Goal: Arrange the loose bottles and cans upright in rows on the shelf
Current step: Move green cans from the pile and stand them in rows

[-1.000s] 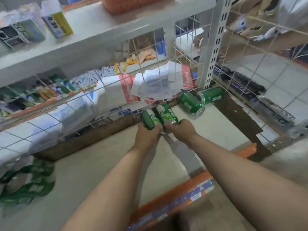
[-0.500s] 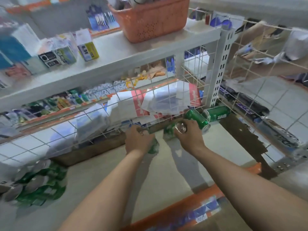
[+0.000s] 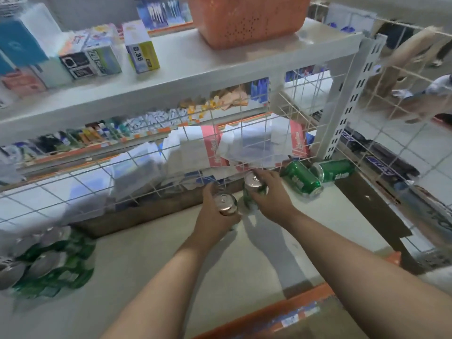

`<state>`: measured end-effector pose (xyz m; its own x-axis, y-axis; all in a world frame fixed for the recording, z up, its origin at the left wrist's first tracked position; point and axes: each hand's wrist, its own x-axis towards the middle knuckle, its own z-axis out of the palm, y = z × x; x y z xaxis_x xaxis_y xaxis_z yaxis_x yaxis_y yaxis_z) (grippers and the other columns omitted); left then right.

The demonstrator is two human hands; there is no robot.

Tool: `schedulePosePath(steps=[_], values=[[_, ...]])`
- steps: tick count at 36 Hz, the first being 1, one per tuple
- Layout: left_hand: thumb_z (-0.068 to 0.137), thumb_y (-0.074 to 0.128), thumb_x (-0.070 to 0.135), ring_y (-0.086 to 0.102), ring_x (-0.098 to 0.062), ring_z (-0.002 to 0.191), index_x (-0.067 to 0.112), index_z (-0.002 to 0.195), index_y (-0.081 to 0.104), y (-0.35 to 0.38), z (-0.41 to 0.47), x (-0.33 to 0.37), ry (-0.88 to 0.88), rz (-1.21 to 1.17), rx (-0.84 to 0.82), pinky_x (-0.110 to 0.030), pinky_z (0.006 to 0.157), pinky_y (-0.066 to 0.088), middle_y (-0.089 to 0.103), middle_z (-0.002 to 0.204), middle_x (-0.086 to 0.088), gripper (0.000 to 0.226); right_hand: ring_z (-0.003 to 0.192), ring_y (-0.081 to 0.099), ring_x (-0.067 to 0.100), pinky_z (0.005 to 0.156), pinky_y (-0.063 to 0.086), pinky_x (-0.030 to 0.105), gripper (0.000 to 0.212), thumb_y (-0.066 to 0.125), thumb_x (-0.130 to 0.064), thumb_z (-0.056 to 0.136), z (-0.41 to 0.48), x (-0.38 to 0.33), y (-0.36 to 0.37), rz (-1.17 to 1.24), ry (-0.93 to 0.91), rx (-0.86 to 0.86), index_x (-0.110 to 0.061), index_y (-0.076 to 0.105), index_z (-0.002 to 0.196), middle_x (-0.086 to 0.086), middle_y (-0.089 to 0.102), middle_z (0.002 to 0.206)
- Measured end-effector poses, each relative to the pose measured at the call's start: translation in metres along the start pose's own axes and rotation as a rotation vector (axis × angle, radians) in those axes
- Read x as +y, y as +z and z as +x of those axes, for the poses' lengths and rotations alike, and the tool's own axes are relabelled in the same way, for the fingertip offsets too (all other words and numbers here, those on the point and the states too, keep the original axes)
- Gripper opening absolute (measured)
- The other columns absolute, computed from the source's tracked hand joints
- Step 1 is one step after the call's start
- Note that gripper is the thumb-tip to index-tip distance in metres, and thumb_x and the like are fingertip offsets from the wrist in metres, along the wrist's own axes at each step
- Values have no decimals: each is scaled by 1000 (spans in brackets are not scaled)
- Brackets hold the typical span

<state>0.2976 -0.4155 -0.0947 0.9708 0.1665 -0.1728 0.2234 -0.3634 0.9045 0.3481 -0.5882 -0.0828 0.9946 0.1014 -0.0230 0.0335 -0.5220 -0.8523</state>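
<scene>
My left hand [image 3: 215, 216] grips a green can [image 3: 226, 204] held upright, its silver top facing me. Beside it, my right hand [image 3: 269, 194] holds a second green can [image 3: 253, 189], also upright, close to the wire back of the shelf [image 3: 171, 260]. Two more green cans [image 3: 302, 179] [image 3: 333, 170] lie on their sides in the shelf's back right corner. A blurred cluster of upright green cans [image 3: 46, 263] stands at the shelf's left end.
A white wire grid [image 3: 97, 182] backs the shelf and another closes the right side. The upper shelf [image 3: 186, 69] carries small boxes and an orange basket [image 3: 247, 20]. An orange price rail [image 3: 305, 307] edges the shelf front.
Both cans, lying flat a second ago, are now turned upright in my hands. The view has tilted up, showing more of the upper shelf.
</scene>
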Motion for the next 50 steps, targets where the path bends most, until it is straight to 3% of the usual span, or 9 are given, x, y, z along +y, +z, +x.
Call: schedulePosePath(steps=[5,9,14,20,27,31,34,38,50], values=[[62,94,1,64,-4,98,29,139,36,2,7,-12,-34,-107,12,-7,63,49,62,113,14,101,125,57,26,108,49,49,84,78,-16,70,13,17,13,100,92,38,-43,46,143,3,56,135],[58,97,8,67,2,86,19,124,54,1,9,-16,-39,-60,9,-10,64,50,68,102,10,79,122,60,18,107,50,43,98,87,-6,67,16,26,23,238,191,13,-29,38,149,-5,63,130],[65,93,6,65,-1,83,25,107,59,-13,-3,-21,-43,-46,77,-7,63,48,68,98,10,57,105,68,22,95,57,46,65,93,-12,60,16,21,35,224,286,72,-25,60,115,-1,71,112],[65,92,5,61,15,73,27,104,60,-69,-28,-28,-72,-69,208,-4,66,46,68,95,12,55,96,70,18,87,62,50,65,94,-14,56,-8,-14,79,260,215,-34,-29,61,110,-4,72,104],[68,92,15,64,-10,92,23,113,58,-166,-79,-42,-149,-76,307,-25,80,53,69,105,6,57,92,73,17,81,62,54,68,91,-30,45,-43,-81,151,272,104,-174,-33,66,108,-8,75,100],[67,92,15,64,-17,96,20,116,59,-215,-112,-59,-208,-108,361,-29,85,51,69,112,0,59,97,70,16,88,59,39,74,95,-27,48,-76,-127,195,223,73,-228,-28,65,115,-5,74,107],[71,88,10,63,-13,85,25,99,61,-252,-141,-79,-233,-137,366,-23,72,50,70,97,2,41,91,67,11,67,55,25,70,96,-15,58,-105,-158,227,255,126,-268,-26,62,118,-4,72,106],[65,90,5,69,-10,89,13,113,69,-298,-172,-113,-182,-169,417,-5,57,47,75,104,-2,53,87,68,12,61,55,25,47,94,-12,62,-145,-196,267,283,144,-343,-28,66,97,-5,74,96],[44,84,24,71,-16,77,17,101,71,-365,-194,-181,-209,-164,407,-19,49,51,76,89,-1,58,86,72,8,55,51,15,55,84,-8,59,-205,-214,343,258,116,-272,-30,63,105,-9,75,96]])
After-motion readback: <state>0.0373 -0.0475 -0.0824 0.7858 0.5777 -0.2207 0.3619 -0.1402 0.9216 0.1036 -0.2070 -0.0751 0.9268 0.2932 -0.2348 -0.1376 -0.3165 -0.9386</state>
